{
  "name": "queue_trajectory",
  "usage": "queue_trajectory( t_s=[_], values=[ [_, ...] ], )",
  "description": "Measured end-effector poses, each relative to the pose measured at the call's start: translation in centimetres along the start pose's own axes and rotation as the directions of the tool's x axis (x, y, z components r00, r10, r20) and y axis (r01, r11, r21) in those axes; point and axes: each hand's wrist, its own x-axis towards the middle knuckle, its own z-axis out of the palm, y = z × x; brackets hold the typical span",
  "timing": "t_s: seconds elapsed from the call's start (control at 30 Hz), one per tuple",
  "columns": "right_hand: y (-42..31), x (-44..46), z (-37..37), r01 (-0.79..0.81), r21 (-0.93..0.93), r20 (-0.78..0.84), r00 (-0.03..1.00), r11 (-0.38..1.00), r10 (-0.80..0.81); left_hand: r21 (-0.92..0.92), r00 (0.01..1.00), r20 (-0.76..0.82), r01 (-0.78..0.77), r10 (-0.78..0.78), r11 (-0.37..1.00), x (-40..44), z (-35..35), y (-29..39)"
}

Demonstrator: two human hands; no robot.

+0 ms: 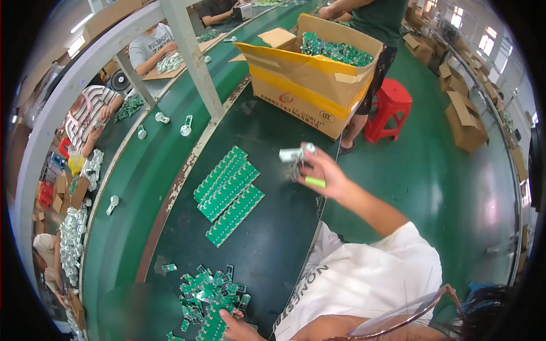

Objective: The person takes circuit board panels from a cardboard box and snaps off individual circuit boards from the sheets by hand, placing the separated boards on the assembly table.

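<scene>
My right hand (329,177) is raised over the table's near edge, its fingers closed around a small white plastic part (292,154). A yellow-green cylinder (314,182), which looks like a battery, shows at the same fingers; thin dark pieces between them are blurred. Lower down, my left hand (238,328) grips the edge of a green circuit board panel (211,327), partly cut off by the frame. That panel lies against a loose pile of small green circuit boards (207,287). Between my hands, larger circuit board panels (227,187) lie flat side by side on the dark table.
An open cardboard box (310,94) full of green boards stands at the table's far end. Beyond a metal frame post (196,57), a green conveyor belt (136,170) carries several white parts. Co-workers sit across it. A red stool (389,108) and cartons (466,122) stand right.
</scene>
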Motion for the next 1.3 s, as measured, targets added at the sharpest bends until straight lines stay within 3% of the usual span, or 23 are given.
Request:
queue_trajectory(
  t_s=[0.1, 0.27, 0.33, 0.4, 0.5, 0.57, 0.63, 0.73, 0.83, 0.93, 1.0, 1.03, 1.1, 1.17, 1.3],
  values=[
    [-1.3, 6.4, -1.7, -0.045, -0.051, -0.18, 0.983, 0.998, 0.035, -0.018, 1.0, 0.011, -0.005, 0.006, 1.0, 0.2, 0.0, -0.1],
    [-2.8, 11.4, -1.1, -0.06, -0.356, -0.026, 0.998, 0.932, 0.054, -0.038, 1.0, 0.021, 0.013, -0.012, 0.999, 0.7, 0.1, -0.2],
    [-3.4, 13.7, -0.6, 0.018, -0.573, 0.071, 0.997, 0.819, 0.028, -0.041, 1.0, 0.02, 0.024, -0.023, 0.999, 0.6, 0.1, -0.2],
    [-4.1, 16.0, 0.3, 0.112, -0.782, 0.109, 0.993, 0.613, -0.041, -0.039, 0.999, 0.023, 0.026, -0.025, 0.999, 0.7, 0.2, -0.2],
    [-5.3, 20.7, 1.0, 0.148, -0.93, 0.189, 0.978, 0.336, 0.09, -0.043, 0.999, 0.03, 0.031, -0.03, 0.999, 0.8, 0.2, -0.2],
    [-6.2, 22.0, 2.3, 0.19, -0.927, 0.253, 0.953, 0.322, 0.165, -0.048, 0.999, 0.028, 0.033, -0.032, 0.998, 0.8, 0.2, -0.1],
    [-6.3, 23.0, 3.4, 0.296, -0.914, 0.356, 0.913, 0.276, 0.198, -0.054, 0.999, 0.028, 0.037, -0.036, 0.998, 0.8, 0.3, -0.1],
    [-7.3, 22.6, 5.4, 0.403, -0.773, 0.563, 0.793, 0.49, 0.235, -0.059, 0.999, 0.031, 0.039, -0.038, 0.997, 1.0, 0.6, 0.0],
    [-7.8, 19.6, 8.5, 0.432, -0.585, 0.641, 0.765, 0.686, 0.064, -0.065, 0.998, 0.037, 0.047, -0.044, 0.997, 1.2, 0.8, 0.0],
    [-8.5, 17.1, 11.0, 0.517, -0.385, 0.716, 0.69, 0.765, -0.107, -0.067, 0.998, 0.048, 0.055, -0.051, 0.996, 1.3, 0.9, 0.1],
    [-8.8, 15.5, 12.8, 0.581, -0.28, 0.675, 0.685, 0.764, -0.274, -0.069, 0.997, 0.053, 0.061, -0.058, 0.996, 1.5, 1.0, 0.2],
    [-9.0, 14.2, 14.2, 0.576, -0.238, 0.584, 0.728, 0.782, -0.359, -0.072, 0.997, 0.055, 0.061, -0.057, 0.996, 1.6, 1.2, 0.3],
    [-10.1, 13.9, 15.9, 0.625, -0.083, 0.486, 0.705, 0.776, -0.516, -0.082, 0.995, 0.065, 0.075, -0.07, 0.994, 1.8, 1.4, 0.3],
    [-12.4, 13.8, 18.2, 0.746, -0.053, 0.331, 0.64, 0.663, -0.693, -0.083, 0.995, 0.065, 0.078, -0.072, 0.994, 2.0, 1.4, 0.5],
    [-18.9, 17.1, 21.7, 0.779, 0.104, 0.025, 0.62, 0.619, -0.784, -0.083, 0.996, 0.062, 0.07, -0.065, 0.994, 2.3, 1.4, 0.5]
  ],
)
